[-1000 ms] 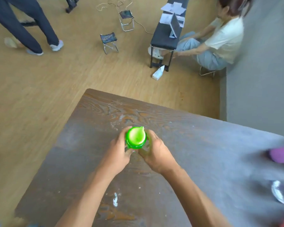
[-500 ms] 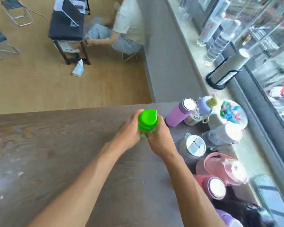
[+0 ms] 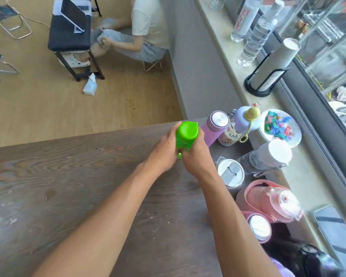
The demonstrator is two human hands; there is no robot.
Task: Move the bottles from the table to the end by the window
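A bright green bottle [image 3: 186, 136] is upright between both hands over the dark wooden table [image 3: 68, 186]. My left hand [image 3: 164, 152] grips its left side and my right hand [image 3: 196, 154] grips its right side; its base is hidden by my fingers. Just to its right stands a lilac bottle [image 3: 215, 126] at the table's window end. Around that end are a patterned bottle with a purple lid [image 3: 240, 126], a white-lidded cup [image 3: 230, 174], a clear grey bottle [image 3: 268, 156], a pink jug [image 3: 268, 198] and a pink bottle [image 3: 258, 226].
A bowl of coloured pieces [image 3: 280, 126] sits on the windowsill [image 3: 218, 37], with clear water bottles [image 3: 256, 39], a cup holder [image 3: 268, 70] and a phone [image 3: 336, 230]. A person [image 3: 144, 27] sits on the floor by a low black bench [image 3: 70, 31]. Folding stools [image 3: 0, 62] stand at left.
The view has swung from the table's far end to the window end. Both hands have carried the green bottle along and now hold it next to the lilac bottle.
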